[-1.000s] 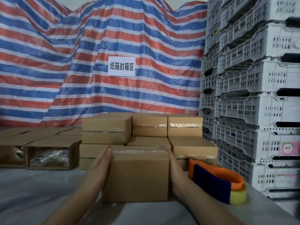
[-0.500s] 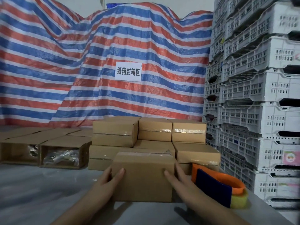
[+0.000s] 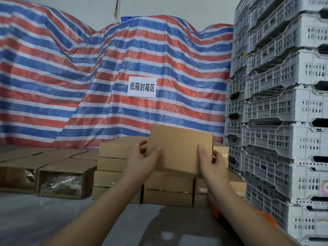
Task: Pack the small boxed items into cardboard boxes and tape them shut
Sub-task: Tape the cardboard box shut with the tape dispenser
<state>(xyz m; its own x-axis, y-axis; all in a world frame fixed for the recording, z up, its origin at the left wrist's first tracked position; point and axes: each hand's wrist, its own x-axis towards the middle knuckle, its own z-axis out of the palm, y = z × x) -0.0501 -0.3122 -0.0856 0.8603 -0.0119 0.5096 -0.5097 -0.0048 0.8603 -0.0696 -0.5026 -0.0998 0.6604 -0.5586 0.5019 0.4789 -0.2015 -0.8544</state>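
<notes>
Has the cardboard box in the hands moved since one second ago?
Yes. The cardboard box went up: before it stood on the table, now both hands hold it above the stacked boxes.

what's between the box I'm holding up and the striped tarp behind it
In the head view, the taped stack of cardboard boxes sits between the lifted box and the tarp.

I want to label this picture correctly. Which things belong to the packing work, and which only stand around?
Belong to the work:
- held cardboard box, gripped by left hand and right hand
- stack of taped boxes
- open boxes with bagged items
- orange tape dispenser, mostly hidden

Only standing around:
- striped tarp
- paper sign
- white plastic crates
</notes>
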